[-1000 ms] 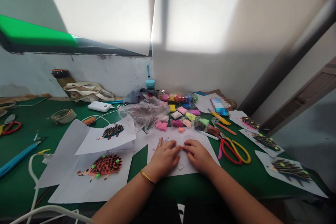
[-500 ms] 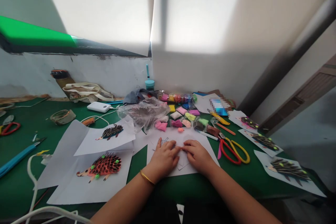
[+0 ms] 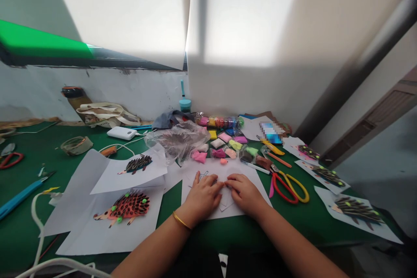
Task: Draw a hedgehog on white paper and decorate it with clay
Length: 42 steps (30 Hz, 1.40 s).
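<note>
My left hand, a gold bangle at its wrist, rests palm down on white paper with its fingers bent. My right hand faces it, fingers curled in. The fingertips of both hands meet over the sheet; whatever lies between them is too small to make out. Part of a blue line drawing shows beyond my left fingers. Under the hands, a smaller folded or layered piece of paper shows its corner. A small orange clay lump sits at the sheet's far edge.
Several coloured clay packets lie beyond the sheet beside a crumpled plastic bag. Red and yellow scissors and a white pen are at right. Hedgehog pictures lie left and right. A blue cutter is far left.
The whole view has shifted very slightly. Both hands stay in nearly the same place on the paper, fingertips still together.
</note>
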Each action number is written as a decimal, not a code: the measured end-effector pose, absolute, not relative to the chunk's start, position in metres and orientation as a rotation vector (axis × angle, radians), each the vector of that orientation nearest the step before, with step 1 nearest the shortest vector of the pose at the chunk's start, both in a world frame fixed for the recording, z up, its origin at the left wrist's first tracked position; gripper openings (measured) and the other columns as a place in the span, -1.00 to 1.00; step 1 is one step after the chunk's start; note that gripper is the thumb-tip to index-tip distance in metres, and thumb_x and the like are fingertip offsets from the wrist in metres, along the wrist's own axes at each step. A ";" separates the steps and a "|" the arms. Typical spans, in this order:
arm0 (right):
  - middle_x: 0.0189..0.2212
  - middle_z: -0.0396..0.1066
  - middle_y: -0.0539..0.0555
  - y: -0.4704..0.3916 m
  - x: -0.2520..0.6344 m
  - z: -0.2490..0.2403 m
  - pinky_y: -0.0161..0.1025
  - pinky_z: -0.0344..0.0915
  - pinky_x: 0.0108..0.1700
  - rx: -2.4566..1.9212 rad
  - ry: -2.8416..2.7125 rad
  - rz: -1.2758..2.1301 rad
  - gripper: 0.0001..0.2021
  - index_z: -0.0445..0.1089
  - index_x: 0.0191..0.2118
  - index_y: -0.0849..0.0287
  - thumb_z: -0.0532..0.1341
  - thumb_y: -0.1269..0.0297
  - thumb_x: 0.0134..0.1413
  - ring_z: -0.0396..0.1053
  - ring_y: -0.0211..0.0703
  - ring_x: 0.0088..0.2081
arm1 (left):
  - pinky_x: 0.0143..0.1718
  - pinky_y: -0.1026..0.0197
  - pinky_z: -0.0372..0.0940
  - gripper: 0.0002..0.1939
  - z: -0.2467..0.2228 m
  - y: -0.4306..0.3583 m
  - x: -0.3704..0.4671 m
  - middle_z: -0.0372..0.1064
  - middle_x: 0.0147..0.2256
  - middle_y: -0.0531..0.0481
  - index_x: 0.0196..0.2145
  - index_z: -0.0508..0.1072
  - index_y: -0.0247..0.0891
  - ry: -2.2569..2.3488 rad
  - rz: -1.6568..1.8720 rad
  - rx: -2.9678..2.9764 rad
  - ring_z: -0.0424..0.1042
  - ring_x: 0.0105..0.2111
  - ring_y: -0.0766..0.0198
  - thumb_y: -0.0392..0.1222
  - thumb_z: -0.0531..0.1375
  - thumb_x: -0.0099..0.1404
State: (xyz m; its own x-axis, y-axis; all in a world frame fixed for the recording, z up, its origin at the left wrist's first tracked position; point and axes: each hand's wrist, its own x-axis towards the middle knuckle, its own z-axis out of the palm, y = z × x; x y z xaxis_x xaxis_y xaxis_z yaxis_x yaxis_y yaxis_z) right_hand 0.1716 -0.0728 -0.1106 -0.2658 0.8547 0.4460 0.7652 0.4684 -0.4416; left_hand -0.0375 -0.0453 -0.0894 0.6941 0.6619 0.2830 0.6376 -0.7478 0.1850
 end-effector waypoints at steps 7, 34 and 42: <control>-0.08 0.43 0.15 -0.072 0.173 -0.113 -0.05 0.31 0.08 -1.345 -2.087 0.177 -0.63 0.53 -0.11 0.13 0.11 0.54 0.02 0.33 -0.03 -0.03 | 0.24 -0.36 -0.13 -0.63 -0.089 -0.046 -0.038 0.26 0.12 -0.09 0.10 0.34 -0.05 1.085 0.509 2.831 0.28 0.07 0.01 -0.15 0.13 0.34; -0.22 0.45 0.08 -0.064 0.158 -0.098 -0.14 0.28 -0.04 -1.573 -2.048 0.227 -0.92 0.52 -0.29 0.10 0.28 0.26 0.10 0.35 -0.07 -0.15 | 0.26 -0.33 -0.16 -0.74 -0.084 -0.046 -0.037 0.29 0.08 -0.08 -0.02 0.38 -0.11 1.079 0.512 2.778 0.30 0.04 0.05 -0.17 0.12 0.33; -0.27 0.46 0.07 -0.064 0.156 -0.096 -0.16 0.27 -0.08 -1.593 -2.014 0.216 -0.89 0.51 -0.33 0.10 0.23 0.31 0.16 0.36 -0.08 -0.16 | 0.26 -0.30 -0.13 -0.73 -0.084 -0.046 -0.038 0.29 0.07 -0.07 -0.02 0.37 -0.11 1.076 0.515 2.792 0.30 0.03 0.06 -0.17 0.15 0.31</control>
State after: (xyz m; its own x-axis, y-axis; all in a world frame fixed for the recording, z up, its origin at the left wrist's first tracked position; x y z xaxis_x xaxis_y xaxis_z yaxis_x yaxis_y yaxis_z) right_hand 0.1562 -0.0639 -0.0959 -0.1398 0.9361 0.3227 0.8463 0.2821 -0.4519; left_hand -0.0378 -0.0464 -0.0839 0.6922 0.6678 0.2736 0.6319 -0.7440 0.2171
